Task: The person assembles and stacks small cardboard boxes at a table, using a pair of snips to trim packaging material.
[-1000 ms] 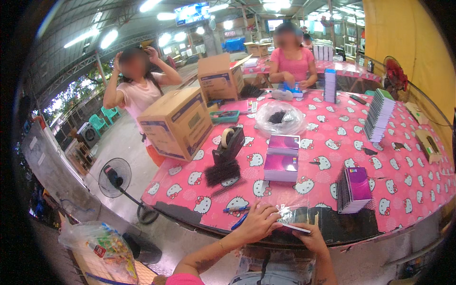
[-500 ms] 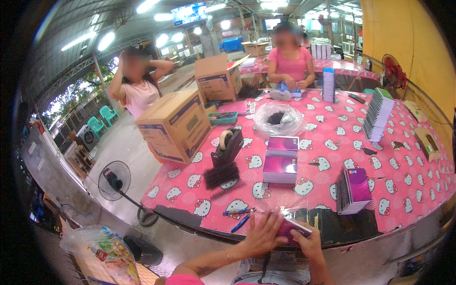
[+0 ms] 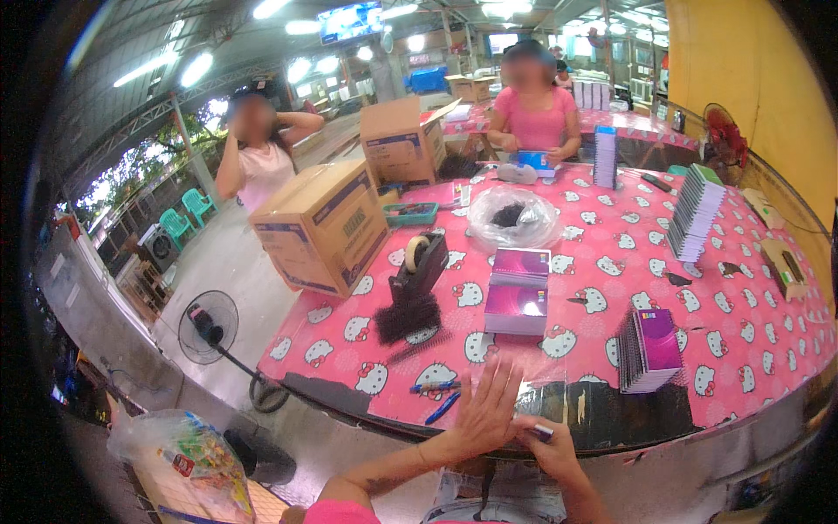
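Note:
My left hand [image 3: 489,406] lies flat at the table's near edge with its fingers stretched out and pressed down. Beside its palm, my right hand [image 3: 552,447] is closed on a notebook [image 3: 542,431], of which just a narrow end shows; my hands hide the rest. Just left of my left fingers lies a blue-handled tool [image 3: 443,408], like pliers. Beyond my hands sit two purple notebook stacks [image 3: 517,312], one behind the other. A spiral-bound purple notebook stack [image 3: 653,349] stands to the right.
Black binding coils [image 3: 408,321] lie by a tape dispenser [image 3: 421,266]. A clear plastic bag [image 3: 511,223] holds dark material. Cardboard boxes [image 3: 323,227] stand at the left edge. A taller notebook stack [image 3: 696,214] is far right. A co-worker [image 3: 537,118] handles a blue item; another person [image 3: 262,166] stands left.
The purple cover between my hands has dropped from sight, leaving a narrow end. My left hand has flattened and moved slightly up. The far co-worker's hands have spread apart around the blue item.

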`<action>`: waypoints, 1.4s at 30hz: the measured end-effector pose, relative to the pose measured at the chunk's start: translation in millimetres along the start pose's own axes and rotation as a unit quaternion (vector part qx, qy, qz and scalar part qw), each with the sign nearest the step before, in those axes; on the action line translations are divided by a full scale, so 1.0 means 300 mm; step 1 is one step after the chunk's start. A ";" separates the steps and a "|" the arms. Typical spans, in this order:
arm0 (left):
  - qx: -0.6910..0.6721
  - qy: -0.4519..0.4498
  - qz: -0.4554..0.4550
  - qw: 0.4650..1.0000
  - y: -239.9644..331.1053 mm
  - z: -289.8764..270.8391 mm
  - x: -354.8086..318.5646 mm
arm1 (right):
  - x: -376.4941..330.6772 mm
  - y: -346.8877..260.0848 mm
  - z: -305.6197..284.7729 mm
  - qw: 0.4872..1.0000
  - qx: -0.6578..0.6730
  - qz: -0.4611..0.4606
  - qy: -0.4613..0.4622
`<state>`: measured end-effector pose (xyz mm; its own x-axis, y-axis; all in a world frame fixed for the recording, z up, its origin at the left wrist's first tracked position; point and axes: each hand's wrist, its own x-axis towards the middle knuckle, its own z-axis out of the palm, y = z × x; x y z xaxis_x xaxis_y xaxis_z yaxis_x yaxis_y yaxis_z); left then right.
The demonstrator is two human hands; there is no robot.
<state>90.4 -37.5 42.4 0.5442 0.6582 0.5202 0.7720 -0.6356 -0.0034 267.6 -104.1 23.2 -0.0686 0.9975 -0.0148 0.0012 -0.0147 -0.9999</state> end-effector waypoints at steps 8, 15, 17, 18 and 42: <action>-0.104 0.037 0.021 0.994 0.053 0.062 -0.025 | -0.007 0.041 -0.012 0.999 -0.022 -0.019 0.035; -0.219 0.051 0.098 0.969 0.099 0.152 -0.154 | 0.015 0.069 -0.022 0.994 -0.002 -0.083 0.070; -0.138 0.026 0.082 0.987 0.065 0.087 -0.026 | 0.014 0.111 -0.020 0.995 -0.058 -0.079 0.017; -0.130 0.015 0.091 0.987 0.057 0.081 0.004 | 0.019 0.098 -0.019 0.997 -0.024 -0.055 0.038; -0.636 -0.128 -0.194 0.736 0.037 0.040 -0.066 | -0.011 -0.094 -0.012 0.819 -0.496 -0.264 0.120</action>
<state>92.0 -52.7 21.9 0.5341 0.8403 0.0932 0.0428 -0.1370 0.9896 271.5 -106.7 51.3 -0.1225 0.8330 0.5396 0.8518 0.3673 -0.3736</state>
